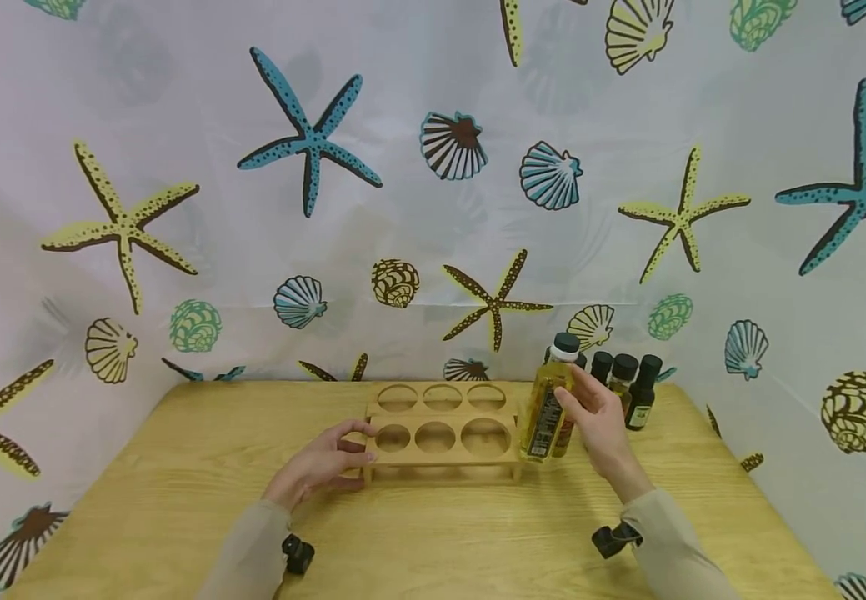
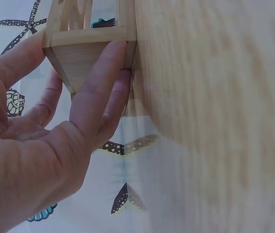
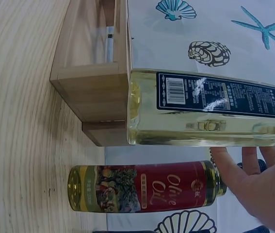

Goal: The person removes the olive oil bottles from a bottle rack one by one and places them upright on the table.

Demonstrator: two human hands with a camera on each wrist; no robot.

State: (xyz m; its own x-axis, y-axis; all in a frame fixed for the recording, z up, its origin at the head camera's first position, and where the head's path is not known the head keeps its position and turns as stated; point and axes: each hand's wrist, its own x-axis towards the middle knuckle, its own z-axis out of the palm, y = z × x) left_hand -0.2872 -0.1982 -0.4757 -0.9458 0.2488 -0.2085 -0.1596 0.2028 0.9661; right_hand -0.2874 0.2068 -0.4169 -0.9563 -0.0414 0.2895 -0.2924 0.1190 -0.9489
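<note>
A two-tier wooden rack [image 1: 443,457] with round holes stands on the table. My left hand [image 1: 322,460] grips its left end, thumb and fingers spread around the end panel [image 2: 81,56] in the left wrist view. To the right of the rack, my right hand [image 1: 599,417] holds an oil bottle [image 1: 545,410] near its neck. The bottle has yellow oil, a dark label and a dark green cap, and leans slightly. In the right wrist view the held bottle's base [image 3: 135,107] is off the table, close to the rack's end. Every hole I can see in the rack is vacant.
An olive oil bottle [image 3: 147,188] with a red label stands just behind the held one. Several dark-capped bottles [image 1: 640,393] stand at the table's back right. A shell-and-starfish curtain [image 1: 402,217] hangs behind the table [image 1: 417,542] and on both sides.
</note>
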